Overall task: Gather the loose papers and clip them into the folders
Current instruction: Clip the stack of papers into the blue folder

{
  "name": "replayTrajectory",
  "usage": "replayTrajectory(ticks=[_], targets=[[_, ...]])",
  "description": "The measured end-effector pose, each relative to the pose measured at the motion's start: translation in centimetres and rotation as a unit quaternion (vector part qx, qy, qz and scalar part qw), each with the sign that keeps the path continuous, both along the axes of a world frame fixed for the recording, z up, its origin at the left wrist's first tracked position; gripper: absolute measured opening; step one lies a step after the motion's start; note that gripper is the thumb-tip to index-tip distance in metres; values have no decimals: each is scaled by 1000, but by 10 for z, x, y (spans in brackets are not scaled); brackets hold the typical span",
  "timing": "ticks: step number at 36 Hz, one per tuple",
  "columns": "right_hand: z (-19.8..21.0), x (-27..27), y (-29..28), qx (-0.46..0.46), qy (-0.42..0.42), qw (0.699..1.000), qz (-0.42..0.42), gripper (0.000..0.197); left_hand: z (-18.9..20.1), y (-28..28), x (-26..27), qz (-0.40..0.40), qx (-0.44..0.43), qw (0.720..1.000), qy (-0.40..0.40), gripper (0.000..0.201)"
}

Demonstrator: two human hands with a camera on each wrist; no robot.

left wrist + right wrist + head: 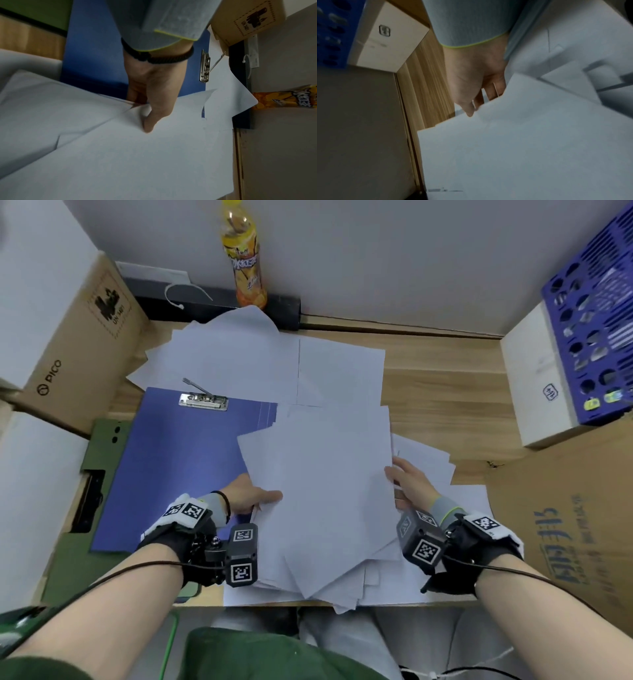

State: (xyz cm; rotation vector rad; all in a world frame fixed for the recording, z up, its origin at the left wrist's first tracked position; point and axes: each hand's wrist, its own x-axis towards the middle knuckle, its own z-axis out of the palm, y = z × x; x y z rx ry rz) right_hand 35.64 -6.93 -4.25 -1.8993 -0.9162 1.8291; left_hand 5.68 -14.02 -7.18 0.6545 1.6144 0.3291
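From the head view, a fanned stack of papers (pixel 322 501) lies at the bench's (pixel 442 392) near edge, some sheets hanging past it. The left hand (pixel 246 494) pinches the stack's left edge, thumb on top. The right hand (pixel 409 482) is at the stack's right edge, fingers tucked under the upper sheets. More sheets (pixel 260 357) lie spread toward the far edge. The blue folder (pixel 178 467) lies flat at the left, partly under the papers, its clip (pixel 202 400) at its far end with the lever raised.

In the left wrist view the thumb and fingers (pixel 147 119) close on the sheets, and the paper puckers at the pinch. That suggests light, limp sheets that crease readily; a broad grip along the edge would serve better than a corner.

In the right wrist view the right hand's fingers (pixel 488 94) are loosely curled and go behind the sheet edge; whether they grip cannot be told, as paper hides the tips.

The sheets look smooth and likely to slide on one another, so squaring them calls for holds on opposite edges and a tap on the bench before they go under the clip.
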Motion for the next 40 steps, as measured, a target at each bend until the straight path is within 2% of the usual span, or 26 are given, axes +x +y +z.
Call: replayTrajectory(ticks=[5, 9, 11, 13, 16, 18, 20, 23, 26, 30, 34, 37, 40], targets=[[-13, -19, -5, -24, -41, 992, 117, 36, 1, 0, 1, 59, 8, 997, -50, 32], [-23, -25, -13, -85, -53, 975, 200, 27, -3, 7, 3, 112, 32, 992, -50, 35], [-26, -24, -16, -101, -46, 970, 217, 24, -3, 11, 5, 109, 45, 993, -28, 35], [-28, -19, -14, -104, -55, 974, 195, 26, -5, 15, 10, 87, 56, 995, -9, 42], [-32, -9, -7, -89, -69, 988, 103, 25, -4, 19, 17, 68, 83, 994, 20, 44], [-33, 0, -1, -73, -94, 992, 50, 34, -2, 22, 20, 68, 107, 992, 16, 45], [-35, 9, 4, -70, -113, 990, 37, 41, 0, 23, 21, 72, 124, 990, -10, 49], [-36, 13, 7, -81, -104, 990, 47, 26, 2, 23, 18, 96, 126, 985, -61, 59], [-39, 9, 9, -80, -76, 992, 58, 48, -3, 22, 12, 130, 107, 980, -107, 78], [-35, -6, 6, -62, -35, 995, 72, 8, -2, 21, 13, 160, 61, 976, -137, 53], [-39, -10, 7, -51, -26, 996, 62, 12, -6, 19, 13, 95, 32, 989, -113, 41], [-35, -11, 10, -47, -20, 997, 62, 10, -10, 18, 15, 73, 46, 993, -82, 43], [-31, -12, 15, -37, -11, 998, 55, 30, -10, 23, 15, 58, 85, 993, -53, 43]])
